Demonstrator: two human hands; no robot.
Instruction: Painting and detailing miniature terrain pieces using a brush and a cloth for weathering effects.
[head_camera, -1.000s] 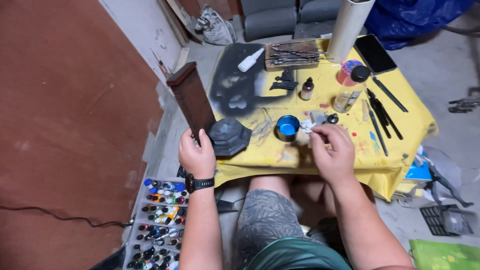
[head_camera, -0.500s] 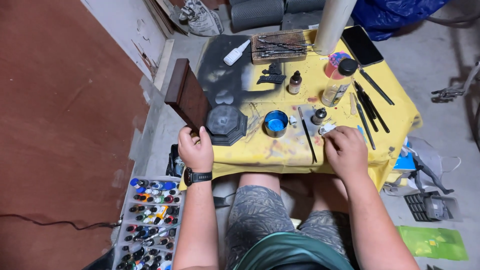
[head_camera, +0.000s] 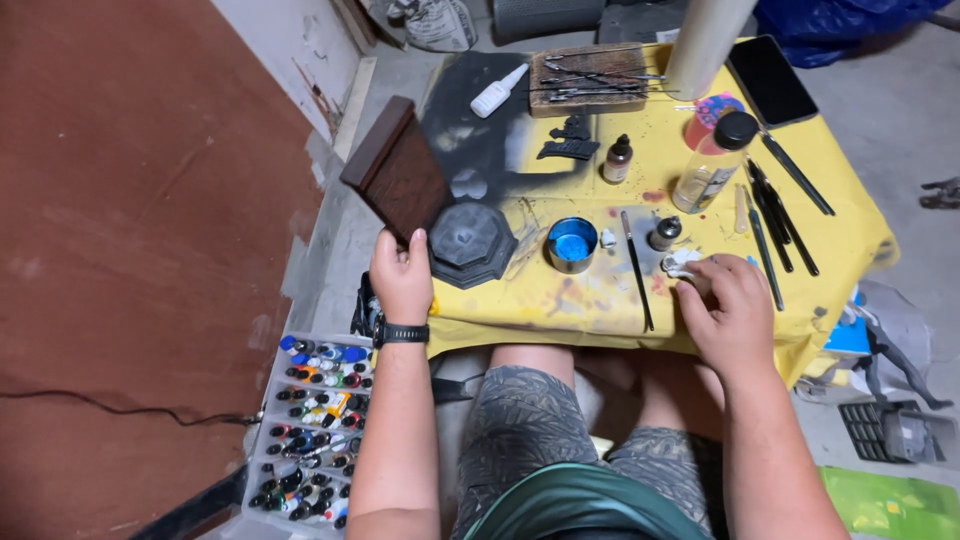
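Octagonal base (head_camera: 470, 243) at my left hand, white rag under my right

My left hand (head_camera: 402, 277) pinches its nine o'clock edge: stiff, heavy-looking, best gripped by the rim. My right hand (head_camera: 728, 310) curls on the soft rag (head_camera: 681, 262), three o'clock of the blue cup (head_camera: 572, 243).

Matt, seemingly wooden dark plaque (head_camera: 398, 170)

Left hand (head_camera: 401, 283) grips dark board (head_camera: 397, 172) — right hand (head_camera: 731, 312) on white lump (head_camera: 681, 262).

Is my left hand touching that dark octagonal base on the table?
Touching: the head view shows the left hand with its thumb against the edge of the dark octagonal base.
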